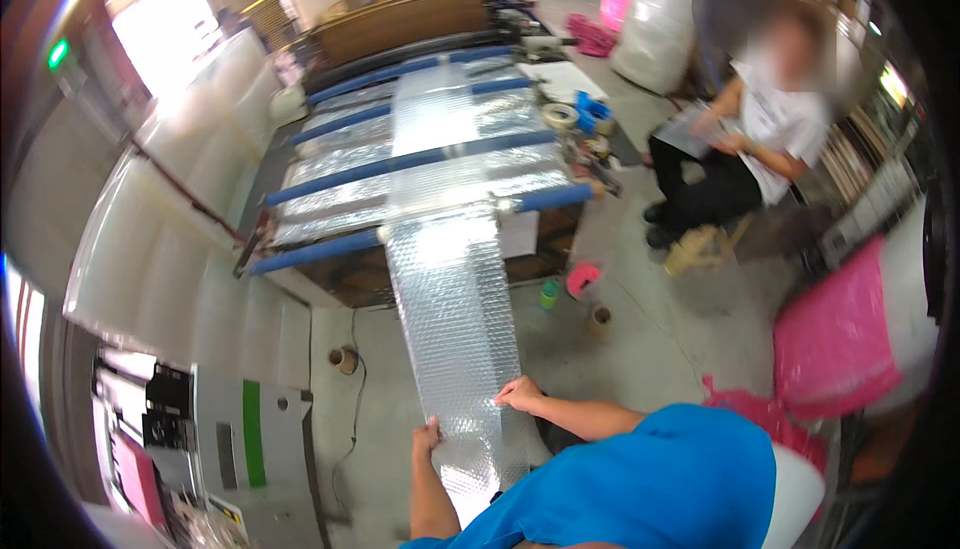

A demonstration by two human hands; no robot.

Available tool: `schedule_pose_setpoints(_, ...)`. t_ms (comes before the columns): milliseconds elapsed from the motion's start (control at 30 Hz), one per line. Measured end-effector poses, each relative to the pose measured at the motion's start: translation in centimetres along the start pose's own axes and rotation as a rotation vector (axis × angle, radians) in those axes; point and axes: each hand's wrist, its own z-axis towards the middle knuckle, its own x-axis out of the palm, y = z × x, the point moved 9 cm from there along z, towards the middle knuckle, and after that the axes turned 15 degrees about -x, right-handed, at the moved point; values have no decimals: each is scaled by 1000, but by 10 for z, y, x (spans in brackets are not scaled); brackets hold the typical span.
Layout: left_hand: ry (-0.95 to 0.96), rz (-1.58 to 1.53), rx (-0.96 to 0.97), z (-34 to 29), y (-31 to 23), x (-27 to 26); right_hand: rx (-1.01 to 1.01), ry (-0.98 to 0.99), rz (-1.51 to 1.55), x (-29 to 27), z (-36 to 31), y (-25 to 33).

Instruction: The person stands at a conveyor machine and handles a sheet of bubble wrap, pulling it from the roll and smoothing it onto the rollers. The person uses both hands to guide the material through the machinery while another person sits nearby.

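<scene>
A long strip of silvery bubble wrap (450, 319) hangs down toward me from a roller machine, its bubbles catching the light. My left hand (427, 436) grips its left edge, thumb on top. Slightly farther up, my right hand (520, 393) pinches the right edge between bent fingers. The strip runs on below both hands toward my blue shirt, where its end is hidden. At the machine it passes over several blue rollers (410, 164), and the front blue roller (320, 252) is where it drops off.
To the right a seated person (790, 119) handles a clear sheet. Large wrapped rolls (150, 219) line the left, above a grey cabinet (285, 449). A cardboard core (343, 359), a cable and a green cup (549, 294) are on the floor. Pink-wrapped rolls (835, 339) stand right.
</scene>
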Motion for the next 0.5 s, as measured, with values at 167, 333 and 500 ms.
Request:
schedule_pose_setpoints(167, -142, 64, 34, 24, -71, -14, -11, -86, 7, -28, 60, 18)
schedule_pose_setpoints(333, -229, 112, -38, 25, -129, -18, -150, -190, -64, -72, 106, 48)
schedule_pose_setpoints(500, -444, -104, 172, -15, -178, -55, -394, -334, -40, -105, 120, 108)
